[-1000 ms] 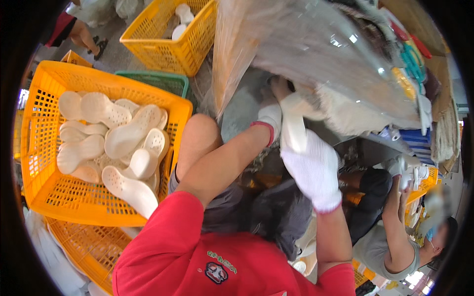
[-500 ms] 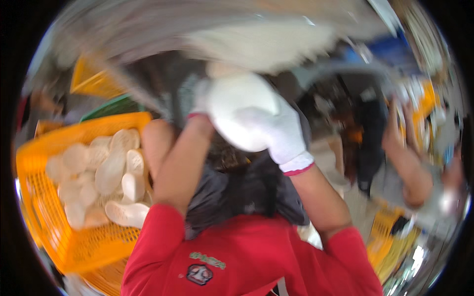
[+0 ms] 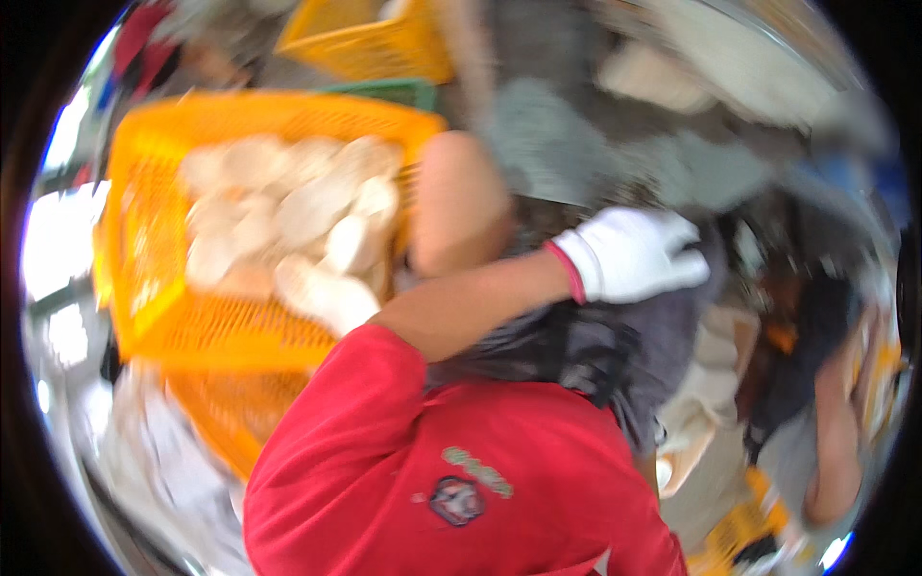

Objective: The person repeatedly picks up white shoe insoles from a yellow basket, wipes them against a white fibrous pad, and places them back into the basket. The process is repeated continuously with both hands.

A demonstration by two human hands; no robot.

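My left hand (image 3: 639,257), in a white knitted glove with a red cuff, reaches across my lap. Its fingers are spread and nothing shows in them; it is over the dark shorts (image 3: 663,336). My right hand is out of the picture, and only the red sleeve (image 3: 624,528) on that side shows at the lower edge. Left of my knee stands an orange plastic basket (image 3: 139,317) with several pale, sole-shaped pieces (image 3: 317,206) heaped in it.
A second orange basket (image 3: 226,408) sits under the first. Farther off are a yellow crate (image 3: 370,48) and a green rim (image 3: 403,91). On the right, a carton (image 3: 735,336) holds cream-coloured pieces (image 3: 701,394). Another person's bare arm (image 3: 836,432) shows at far right.
Both gloved hands were together at a white rounded piece, which I no longer see. My right hand has left the picture, while my left has opened. The view has turned, with the basket shifting up and right.
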